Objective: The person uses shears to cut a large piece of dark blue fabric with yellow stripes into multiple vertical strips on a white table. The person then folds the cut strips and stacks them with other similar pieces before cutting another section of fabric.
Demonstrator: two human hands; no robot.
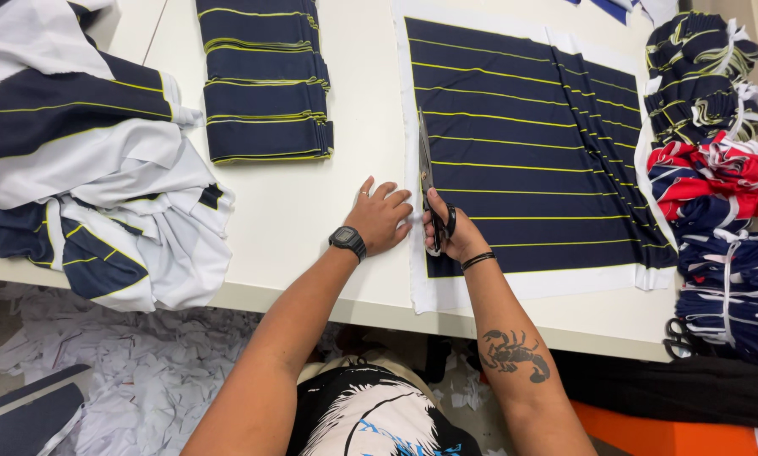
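Note:
My right hand (451, 234) grips the handles of black scissors (427, 173), whose blades point away from me along the left white border of a navy fabric panel (522, 143) with thin yellow stripes. My left hand (380, 216), with a black wristwatch, lies flat on the white table (353, 101), fingers spread and fingertips pressing the fabric's white edge just left of the scissors.
A stack of folded navy striped pieces (265, 80) lies at the back left. A loose heap of white and navy fabric (83, 169) covers the left side. Bundles of navy, red and white strips (717, 135) pile at the right. A second pair of scissors (681, 338) rests at the front right edge. Scraps (142, 371) litter the floor.

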